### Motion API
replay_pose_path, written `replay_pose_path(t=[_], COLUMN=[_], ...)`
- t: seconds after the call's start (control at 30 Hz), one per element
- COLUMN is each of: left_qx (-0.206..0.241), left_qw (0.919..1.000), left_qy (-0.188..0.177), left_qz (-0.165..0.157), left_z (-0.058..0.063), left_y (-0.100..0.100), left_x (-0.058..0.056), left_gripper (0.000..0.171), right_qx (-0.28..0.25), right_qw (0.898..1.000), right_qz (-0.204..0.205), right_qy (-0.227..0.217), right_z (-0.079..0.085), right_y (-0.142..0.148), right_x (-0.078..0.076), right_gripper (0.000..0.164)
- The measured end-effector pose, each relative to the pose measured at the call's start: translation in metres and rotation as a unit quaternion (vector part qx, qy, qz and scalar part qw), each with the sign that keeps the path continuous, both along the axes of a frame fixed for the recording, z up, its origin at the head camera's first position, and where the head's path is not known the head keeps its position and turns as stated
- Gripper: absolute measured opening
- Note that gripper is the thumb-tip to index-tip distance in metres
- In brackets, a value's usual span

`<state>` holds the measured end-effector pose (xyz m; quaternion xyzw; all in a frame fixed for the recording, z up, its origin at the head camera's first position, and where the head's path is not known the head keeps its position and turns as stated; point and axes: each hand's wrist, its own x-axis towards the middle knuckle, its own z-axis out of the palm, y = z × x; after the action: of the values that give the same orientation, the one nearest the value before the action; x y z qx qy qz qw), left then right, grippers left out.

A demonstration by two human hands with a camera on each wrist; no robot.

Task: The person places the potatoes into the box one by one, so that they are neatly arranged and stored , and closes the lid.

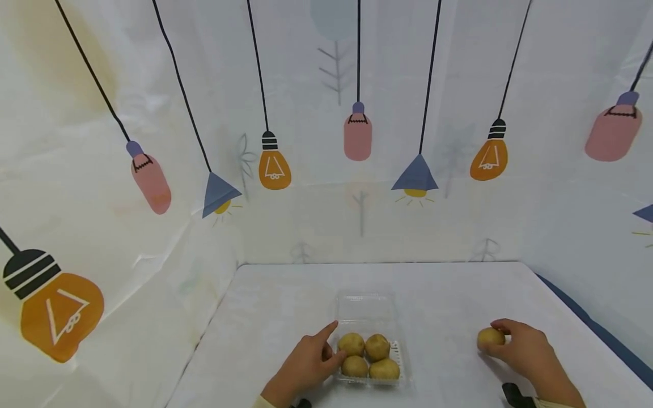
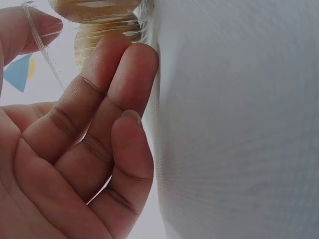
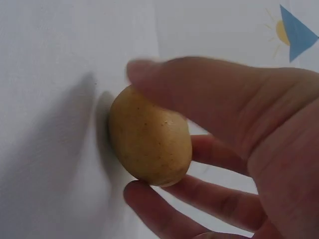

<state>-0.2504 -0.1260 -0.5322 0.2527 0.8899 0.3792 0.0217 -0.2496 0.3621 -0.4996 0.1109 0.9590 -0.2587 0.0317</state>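
A clear plastic clamshell box (image 1: 403,371) holds several yellow-brown potatoes (image 1: 377,347), and its transparent lid (image 1: 364,306) stands opened away from me. My left hand (image 1: 310,358) is at the box's left side: the thumb reaches over the rim beside a potato, while the index finger stretches toward the lid. In the left wrist view, bent fingertips (image 2: 132,69) lie against the clear wall from outside. Off to the right, my right hand (image 1: 528,351) grips a single potato (image 3: 149,137) between thumb and fingers, close over the white table; its shadow falls beside it.
The white-covered table (image 1: 285,294) meets a pale cloth backdrop (image 1: 306,215) printed with hanging lamps at the back and left. A dark blue strip (image 1: 602,328) runs along the table's right edge. Black straps (image 1: 516,396) show at the wrists.
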Motion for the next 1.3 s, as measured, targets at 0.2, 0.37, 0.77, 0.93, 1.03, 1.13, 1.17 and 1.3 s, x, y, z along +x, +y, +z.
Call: replay_pose_path(t=[0.2, 0.37, 0.77, 0.93, 1.03, 1.13, 1.17, 1.3], left_qx=[0.01, 0.021, 0.05, 0.043, 0.04, 0.032, 0.028, 0.019], left_qw=[0.9999, 0.9998, 0.9983, 0.9987, 0.9988, 0.9993, 0.9995, 0.9998], left_qy=[-0.002, -0.002, -0.022, -0.019, -0.017, -0.003, 0.001, 0.004], left_qz=[0.006, -0.001, -0.019, -0.018, -0.021, -0.019, -0.016, -0.006], left_z=[0.0, -0.004, -0.012, -0.013, -0.013, -0.01, -0.009, -0.009], left_y=[-0.003, -0.003, -0.004, -0.004, -0.003, -0.003, -0.003, -0.001], left_x=[0.002, 0.005, 0.009, 0.006, 0.003, -0.002, -0.004, -0.008], left_gripper=[0.074, 0.073, 0.072, 0.072, 0.072, 0.072, 0.073, 0.073], right_qx=[0.013, 0.015, 0.011, 0.006, 0.005, 0.005, 0.004, 0.003], right_qw=[1.0, 1.0, 1.0, 1.0, 1.0, 1.0, 1.0, 1.0], right_qz=[0.006, 0.004, 0.003, -0.004, -0.004, -0.004, -0.002, 0.005], right_qy=[0.019, 0.007, -0.023, -0.024, -0.02, -0.001, 0.007, 0.017], right_z=[0.001, -0.002, -0.011, -0.015, -0.015, -0.012, -0.011, -0.008], right_y=[-0.006, -0.005, -0.006, -0.007, -0.006, -0.006, -0.006, -0.004], right_x=[-0.002, -0.001, 0.002, 0.002, 0.002, -0.002, -0.005, -0.008], right_gripper=[0.083, 0.084, 0.081, 0.081, 0.08, 0.078, 0.078, 0.079])
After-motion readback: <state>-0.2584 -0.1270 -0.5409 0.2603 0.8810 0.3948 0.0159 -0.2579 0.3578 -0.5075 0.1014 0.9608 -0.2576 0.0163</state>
